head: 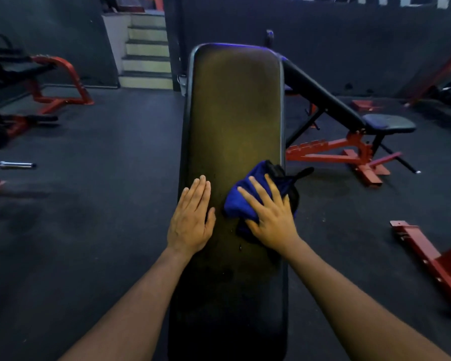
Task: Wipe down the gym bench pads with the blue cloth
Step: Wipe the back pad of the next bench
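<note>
A long black bench pad runs away from me down the middle of the view. My right hand presses the bunched blue cloth against the pad's right side, fingers spread over it. The cloth has a black edge that hangs past the pad's right rim. My left hand lies flat on the pad's left side, fingers together, holding nothing.
A second adjustable bench with a red frame stands to the right. A red machine and a barbell end are on the left. A red metal frame lies at the right edge. Steps rise at the back.
</note>
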### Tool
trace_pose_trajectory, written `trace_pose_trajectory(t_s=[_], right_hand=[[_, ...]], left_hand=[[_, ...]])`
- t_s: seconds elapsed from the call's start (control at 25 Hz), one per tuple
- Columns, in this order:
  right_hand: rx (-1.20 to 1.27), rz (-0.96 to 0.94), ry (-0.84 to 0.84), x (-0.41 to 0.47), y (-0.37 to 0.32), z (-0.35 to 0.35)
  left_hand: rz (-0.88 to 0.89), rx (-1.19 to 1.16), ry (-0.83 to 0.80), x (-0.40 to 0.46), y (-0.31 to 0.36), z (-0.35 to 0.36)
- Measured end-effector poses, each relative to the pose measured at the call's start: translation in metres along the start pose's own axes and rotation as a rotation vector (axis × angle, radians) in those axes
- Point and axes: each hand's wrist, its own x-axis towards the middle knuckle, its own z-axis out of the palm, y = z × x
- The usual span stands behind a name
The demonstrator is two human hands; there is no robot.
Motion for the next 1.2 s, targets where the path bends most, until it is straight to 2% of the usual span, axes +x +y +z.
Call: trace_pose_trajectory(t_s=[0.16,0.32,0.52,0.56,0.64,0.76,0.88,0.96,1.04,1.2], right_hand=[[0.146,0.189,0.116,0.031,0.04,-0.015],[0.032,0.316,0.141,0.098,0.021,-0.02],[0.03,0.016,0.029,0.031,-0.02,0.001],[0.035,0.002,-0.002,0.013,-0.018,0.001],[0.027,0.0,-0.026,-0.004,-0.001,-0.007],[0.041,0.127,0.029,0.031,0.022,-0.021],[0.028,0.271,0.072,0.076,0.003,-0.023],[0.025,0.225,0.064,0.071,-0.017,-0.012],[0.038,0.092,0.019,0.034,-0.033,0.0],[0.161,-0.019,0.051,-0.025,-0.025,0.0]], left_hand=[[0.003,0.026,0.01,0.0,-0.003,0.005],[0.012,0.004,0.019,0.001,-0.007,0.007],[-0.005,-0.024,0.003,0.003,-0.002,0.001],[0.011,-0.008,-0.011,0.003,-0.005,-0.004],[0.158,0.108,-0.03,0.008,-0.024,-0.019],[0.401,0.376,0.001,0.044,-0.064,-0.047],[0.436,0.439,0.01,0.105,-0.081,-0.064],[0.47,0.381,-0.087,0.148,-0.077,-0.068],[0.516,0.339,-0.176,0.183,-0.077,-0.069],[0.567,0.319,-0.237,0.206,-0.085,-0.06]])
